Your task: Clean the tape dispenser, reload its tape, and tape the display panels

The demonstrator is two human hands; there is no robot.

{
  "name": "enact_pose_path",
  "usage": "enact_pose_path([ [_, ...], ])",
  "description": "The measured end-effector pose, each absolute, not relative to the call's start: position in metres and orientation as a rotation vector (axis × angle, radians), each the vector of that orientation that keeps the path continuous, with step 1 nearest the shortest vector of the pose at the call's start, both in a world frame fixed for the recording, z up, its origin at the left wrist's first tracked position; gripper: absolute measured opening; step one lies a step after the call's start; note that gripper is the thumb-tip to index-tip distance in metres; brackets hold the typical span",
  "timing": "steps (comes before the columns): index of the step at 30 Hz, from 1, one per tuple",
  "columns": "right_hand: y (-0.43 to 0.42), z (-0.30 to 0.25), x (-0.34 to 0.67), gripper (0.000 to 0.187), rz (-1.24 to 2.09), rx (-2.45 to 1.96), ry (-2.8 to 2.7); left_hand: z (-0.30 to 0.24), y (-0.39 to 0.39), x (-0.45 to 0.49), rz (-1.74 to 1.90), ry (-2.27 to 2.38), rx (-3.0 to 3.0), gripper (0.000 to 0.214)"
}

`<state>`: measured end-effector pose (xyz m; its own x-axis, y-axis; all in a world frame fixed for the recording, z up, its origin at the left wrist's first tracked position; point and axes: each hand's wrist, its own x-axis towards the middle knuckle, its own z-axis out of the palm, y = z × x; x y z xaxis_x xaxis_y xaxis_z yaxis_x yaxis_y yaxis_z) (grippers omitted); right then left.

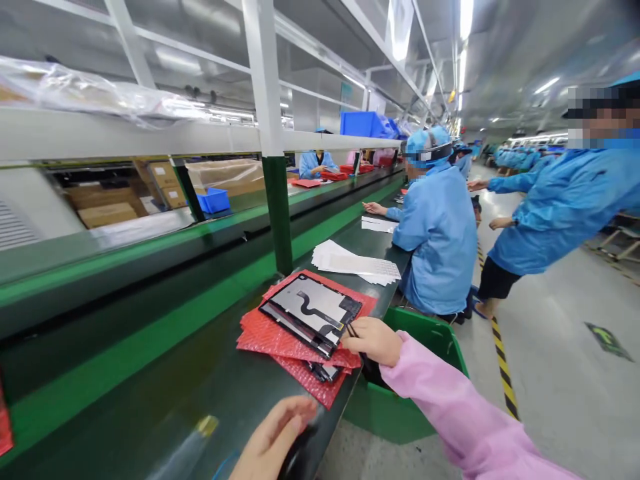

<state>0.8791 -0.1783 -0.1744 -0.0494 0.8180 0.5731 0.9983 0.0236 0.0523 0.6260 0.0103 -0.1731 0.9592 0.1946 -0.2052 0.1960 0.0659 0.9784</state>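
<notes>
My right hand (373, 340), in a pink sleeve, is closed on thin dark tweezers (352, 330). Their tips are at the near right corner of a tablet screen panel (320, 308), which lies back side up with a black flex cable (311, 305) across its silver back. Under the panel are stacked red bubble-wrap pouches (273, 337), with another panel (325, 371) partly showing between them. Nearer to me, my left hand (280, 433) hovers by the bench edge, fingers loosely bent and somewhat blurred. A dark object (296, 457) beside its palm is too unclear to name.
White label sheets (355, 261) lie beyond the pouches. A green bin (425, 347) stands below the bench's right edge. A post (275, 200) rises behind the stack. A seated co-worker (437, 227) and a standing person (555, 193) are further along. A blurred yellow-tipped object (207, 425) lies at front left.
</notes>
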Motion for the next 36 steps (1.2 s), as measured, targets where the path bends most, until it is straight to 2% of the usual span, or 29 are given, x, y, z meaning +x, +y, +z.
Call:
enact_pose_path([
  [3,-0.170,-0.167,0.861,0.037,-0.609,-1.836,-1.849,-0.160,-0.002,0.672,-0.113,0.369,1.053,0.054],
  [9,-0.157,-0.173,0.822,0.032,-0.479,-1.707,-1.758,-0.166,-0.014,0.725,0.124,0.504,0.856,0.010],
  [13,-0.163,-0.178,0.826,0.010,-0.309,-1.767,-1.432,-0.176,-0.012,0.724,0.224,0.540,0.856,0.028],
  [16,-0.161,-0.181,0.846,0.037,-0.131,-1.918,-0.859,-0.173,-0.006,0.703,0.241,0.517,0.847,0.037],
  [18,-0.148,-0.184,0.853,0.051,-0.012,-1.926,-0.705,-0.166,0.001,0.678,0.259,0.489,0.844,0.044],
  [21,-0.112,-0.186,0.834,0.056,0.151,-1.836,-0.800,-0.154,0.013,0.624,0.327,0.485,0.841,0.051],
  [27,-0.020,-0.186,0.717,0.046,0.463,-1.519,-1.025,-0.164,0.042,0.484,0.653,0.617,0.861,0.063],
  [32,0.033,-0.200,0.642,0.044,0.679,-1.380,-1.120,-0.195,0.050,0.384,0.862,0.935,0.836,0.061],
  [36,0.053,-0.208,0.613,0.043,0.752,-1.401,-1.137,-0.206,0.055,0.346,0.882,1.012,0.823,0.058],
])
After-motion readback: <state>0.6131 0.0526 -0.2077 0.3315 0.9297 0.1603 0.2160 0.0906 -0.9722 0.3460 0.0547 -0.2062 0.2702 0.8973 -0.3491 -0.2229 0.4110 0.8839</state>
